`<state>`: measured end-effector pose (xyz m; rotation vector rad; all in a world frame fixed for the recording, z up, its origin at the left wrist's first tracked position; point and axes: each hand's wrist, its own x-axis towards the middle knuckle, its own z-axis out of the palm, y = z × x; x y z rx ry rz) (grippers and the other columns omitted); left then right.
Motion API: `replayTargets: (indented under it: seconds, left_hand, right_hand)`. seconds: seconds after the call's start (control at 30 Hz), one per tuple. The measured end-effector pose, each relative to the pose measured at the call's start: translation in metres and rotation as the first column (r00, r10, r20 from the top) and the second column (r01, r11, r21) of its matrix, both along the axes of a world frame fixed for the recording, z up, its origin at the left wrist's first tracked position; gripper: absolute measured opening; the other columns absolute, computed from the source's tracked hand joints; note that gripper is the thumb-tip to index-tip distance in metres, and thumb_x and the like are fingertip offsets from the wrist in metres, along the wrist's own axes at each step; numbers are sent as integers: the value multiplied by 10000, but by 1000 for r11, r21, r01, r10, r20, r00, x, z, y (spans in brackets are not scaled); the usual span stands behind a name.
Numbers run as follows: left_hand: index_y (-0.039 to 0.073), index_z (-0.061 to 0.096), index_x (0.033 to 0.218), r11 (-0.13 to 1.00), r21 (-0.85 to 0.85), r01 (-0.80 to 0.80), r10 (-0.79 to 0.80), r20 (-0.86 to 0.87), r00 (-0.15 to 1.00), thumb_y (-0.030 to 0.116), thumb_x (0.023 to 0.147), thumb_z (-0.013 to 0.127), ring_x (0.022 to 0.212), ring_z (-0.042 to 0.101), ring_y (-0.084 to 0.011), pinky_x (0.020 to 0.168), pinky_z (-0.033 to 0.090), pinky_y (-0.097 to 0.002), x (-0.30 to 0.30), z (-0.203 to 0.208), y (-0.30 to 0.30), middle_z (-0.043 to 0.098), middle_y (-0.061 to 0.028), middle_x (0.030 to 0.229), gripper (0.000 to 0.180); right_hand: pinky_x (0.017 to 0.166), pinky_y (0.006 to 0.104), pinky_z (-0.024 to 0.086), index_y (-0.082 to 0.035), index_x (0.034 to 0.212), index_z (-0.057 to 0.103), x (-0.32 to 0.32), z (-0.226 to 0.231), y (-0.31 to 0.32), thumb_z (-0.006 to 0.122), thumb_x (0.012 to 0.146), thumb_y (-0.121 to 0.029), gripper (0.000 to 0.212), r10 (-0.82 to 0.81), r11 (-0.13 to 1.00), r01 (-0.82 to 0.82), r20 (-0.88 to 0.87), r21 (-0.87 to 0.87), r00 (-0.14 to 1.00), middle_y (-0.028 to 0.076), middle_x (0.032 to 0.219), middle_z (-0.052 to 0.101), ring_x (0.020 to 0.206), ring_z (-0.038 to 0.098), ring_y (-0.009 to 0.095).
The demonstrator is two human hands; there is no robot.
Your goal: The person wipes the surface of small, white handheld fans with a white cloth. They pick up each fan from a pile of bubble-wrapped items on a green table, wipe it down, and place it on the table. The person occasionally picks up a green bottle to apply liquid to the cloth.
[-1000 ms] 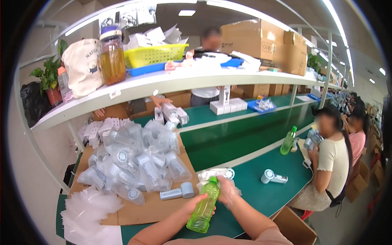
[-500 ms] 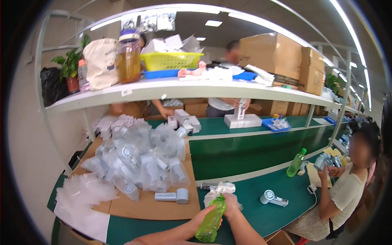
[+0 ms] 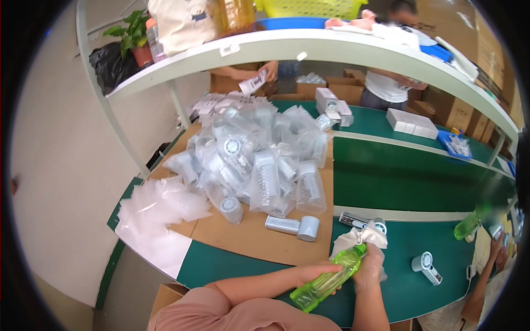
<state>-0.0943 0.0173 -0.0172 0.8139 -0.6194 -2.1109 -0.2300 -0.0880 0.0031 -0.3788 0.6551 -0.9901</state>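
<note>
Low at the near edge of the green bench (image 3: 419, 287), the left hand (image 3: 314, 274) has its fingers wrapped round the body of a pale green bottle (image 3: 327, 280), which lies tilted with its neck up and to the right. The right hand (image 3: 369, 267), in a clear glove, has its fingers closed about the bottle's neck, where a white cloth (image 3: 359, 239) bunches just above. Right of it a small white fan (image 3: 425, 265) lies on the bench. Just beyond, on a brown cardboard sheet (image 3: 259, 243), rests a grey fan (image 3: 292, 226). Left of that, flat clear bags (image 3: 160, 204) spread over the edge. Farther back rises a heap of bagged fans (image 3: 259, 160). Beyond the divider sit white boxes (image 3: 411, 124). Overhead, a white shelf (image 3: 309, 49) carries a yellow basket (image 3: 312, 7) and a potted plant (image 3: 134, 38).
</note>
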Motion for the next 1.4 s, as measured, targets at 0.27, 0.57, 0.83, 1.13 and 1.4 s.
replayTargets:
  seconds: [0.27, 0.57, 0.83, 1.13, 1.4]
  left_hand:
    - [54, 304, 1439, 771, -632, -72, 531, 576, 622, 188, 748, 770, 1170, 473, -175, 998, 392, -363, 87, 73, 72, 493, -70, 1283, 845]
    - [33, 408, 1283, -91, -872, -480, 634, 321, -703, 71, 772, 724, 1039, 561, -217, 882, 482, -354, 199, 76, 206, 550, -103, 1140, 603]
    - [20, 407, 1285, -374, -803, -464, 621, 155, -769, 66, 787, 723, 1039, 555, -193, 876, 476, -334, 214, 89, 271, 547, -102, 1148, 592]
    - [-45, 344, 1366, -21, -956, -294, 70, 292, -954, 191, 812, 743, 1212, 447, -311, 1038, 366, -407, 267, 6, 294, 407, -196, 1307, 722]
    - [-16, 575, 1022, 116, -974, -195, 694, 221, -686, 31, 864, 568, 960, 568, -197, 858, 452, -347, 171, 83, 193, 615, -101, 1022, 166]
  right_hand:
    - [911, 501, 467, -41, 1231, 497, -9, 4, -7, 442, 931, -214, 351, 149, 988, -156, 218, 16, 964, 145, 1158, 587, 1045, 576, 321]
    - [837, 411, 514, -76, 1275, 496, -17, -9, -14, 417, 934, -205, 373, -57, 991, 43, -109, -125, 992, 96, 1148, 585, 1004, 581, 242]
    - [855, 344, 529, -24, 1269, 529, -27, -7, -21, 500, 943, -257, 402, -121, 961, 48, -257, -272, 959, 93, 1178, 618, 1024, 606, 205]
    - [1056, 435, 371, -71, 1357, 444, -26, -17, -22, 524, 928, -331, 508, 266, 918, -188, 190, -350, 945, 82, 1339, 515, 1212, 493, 256]
    - [988, 502, 444, -40, 1281, 475, -18, -9, -4, 510, 951, -284, 412, 71, 991, -68, 25, -111, 997, 119, 1237, 555, 1133, 548, 288]
